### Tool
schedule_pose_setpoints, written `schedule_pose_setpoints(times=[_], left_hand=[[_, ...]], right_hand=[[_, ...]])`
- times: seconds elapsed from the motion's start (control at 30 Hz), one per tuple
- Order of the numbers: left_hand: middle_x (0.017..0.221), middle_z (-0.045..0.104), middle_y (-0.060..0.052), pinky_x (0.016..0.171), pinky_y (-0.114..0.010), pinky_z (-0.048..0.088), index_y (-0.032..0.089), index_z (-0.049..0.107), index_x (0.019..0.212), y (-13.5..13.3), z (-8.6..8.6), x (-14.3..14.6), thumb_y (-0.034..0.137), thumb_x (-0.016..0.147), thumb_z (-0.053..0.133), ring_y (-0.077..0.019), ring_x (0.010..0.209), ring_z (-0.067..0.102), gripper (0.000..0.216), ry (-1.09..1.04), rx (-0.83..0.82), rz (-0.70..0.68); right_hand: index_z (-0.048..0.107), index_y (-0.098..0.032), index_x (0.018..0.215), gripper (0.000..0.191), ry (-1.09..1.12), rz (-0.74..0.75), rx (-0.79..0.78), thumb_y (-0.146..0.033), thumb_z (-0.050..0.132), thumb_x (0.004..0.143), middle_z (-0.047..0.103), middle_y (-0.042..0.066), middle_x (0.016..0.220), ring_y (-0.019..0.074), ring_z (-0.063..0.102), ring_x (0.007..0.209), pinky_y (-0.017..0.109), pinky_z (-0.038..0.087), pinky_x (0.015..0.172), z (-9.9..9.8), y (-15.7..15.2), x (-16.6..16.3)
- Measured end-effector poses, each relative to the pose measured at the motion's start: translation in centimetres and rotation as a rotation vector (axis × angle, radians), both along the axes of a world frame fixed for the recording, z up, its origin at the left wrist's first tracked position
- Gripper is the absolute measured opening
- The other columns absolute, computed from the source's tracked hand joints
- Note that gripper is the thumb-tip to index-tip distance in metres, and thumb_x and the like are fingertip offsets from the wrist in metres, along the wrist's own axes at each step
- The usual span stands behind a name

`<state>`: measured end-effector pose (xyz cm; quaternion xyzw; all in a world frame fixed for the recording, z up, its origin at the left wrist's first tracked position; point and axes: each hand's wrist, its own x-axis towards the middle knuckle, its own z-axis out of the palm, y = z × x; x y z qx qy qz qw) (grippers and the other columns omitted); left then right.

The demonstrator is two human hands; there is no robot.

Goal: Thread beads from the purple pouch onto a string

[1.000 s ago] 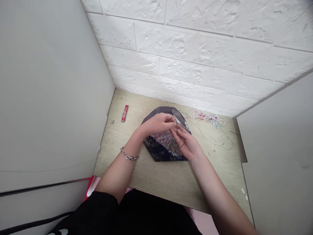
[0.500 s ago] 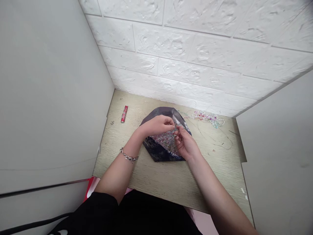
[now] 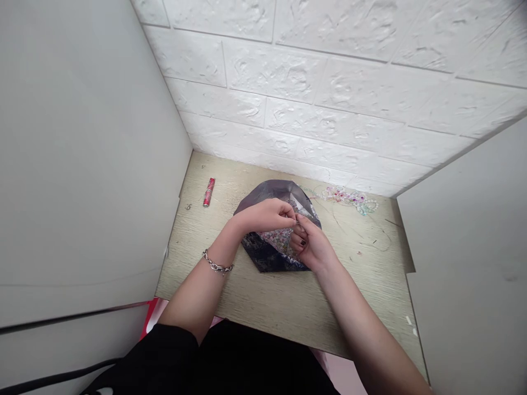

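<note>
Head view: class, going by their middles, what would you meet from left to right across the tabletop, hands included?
Small silvery bit, red tube, left hand, right hand, bead strands. The dark bag overlaps both hands, so it is left out.

No text can be read. On the red tube, well left of the fingers, pale markings are too small to make out. Whitish, print-like marks on the dark bag below the fingers are equally illegible. A white shape on the black clothing, nearer the body than the fingers, is cut off.
</note>
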<state>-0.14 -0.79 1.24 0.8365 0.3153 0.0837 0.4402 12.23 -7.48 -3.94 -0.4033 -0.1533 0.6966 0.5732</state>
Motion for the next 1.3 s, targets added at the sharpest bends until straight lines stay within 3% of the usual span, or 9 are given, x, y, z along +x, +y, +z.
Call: schedule_pose_setpoints(times=[0.13,0.37,0.77,1.3], left_hand=[[0.067,0.055,0.000,0.054,-0.020,0.033,0.014,0.058,0.070,-0.05,0.13,0.02,0.028,0.067,0.044,-0.0090,0.063,0.045,0.020,-0.010,-0.034,0.003],[0.070,0.058,-0.001,0.055,-0.021,0.034,0.015,0.059,0.071,0.04,0.09,-0.15,0.033,0.066,0.045,-0.0098,0.065,0.047,0.023,0.029,-0.052,-0.010],[0.055,0.045,0.001,0.045,-0.021,0.026,0.015,0.053,0.061,0.04,0.21,-0.41,0.033,0.065,0.043,-0.0072,0.050,0.037,0.021,0.066,-0.053,-0.004],[0.055,0.045,0.001,0.046,-0.021,0.025,0.015,0.052,0.058,-0.01,0.04,-0.24,0.030,0.063,0.044,-0.0070,0.050,0.035,0.019,0.060,-0.035,0.018]], right_hand=[[0.049,-0.019,0.075,0.013,0.048,0.015,0.008,-0.022,0.058,0.067,0.037,-0.009,0.046,0.0019,0.031,0.035,0.013,0.024,0.031,0.12,0.04,-0.11],[0.050,-0.017,0.077,0.007,0.090,0.025,0.009,-0.016,0.051,0.070,0.039,-0.007,0.048,0.0023,0.036,0.039,0.012,0.028,0.034,-0.16,0.19,0.06],[0.048,-0.019,0.080,0.012,0.144,0.071,-0.015,-0.016,0.053,0.069,0.034,-0.010,0.044,0.0011,0.029,0.034,0.011,0.023,0.031,0.00,0.20,0.40],[0.050,-0.019,0.079,0.012,0.115,0.105,0.000,-0.019,0.055,0.068,0.034,-0.010,0.044,0.0009,0.028,0.033,0.011,0.022,0.030,0.25,0.04,0.30]])
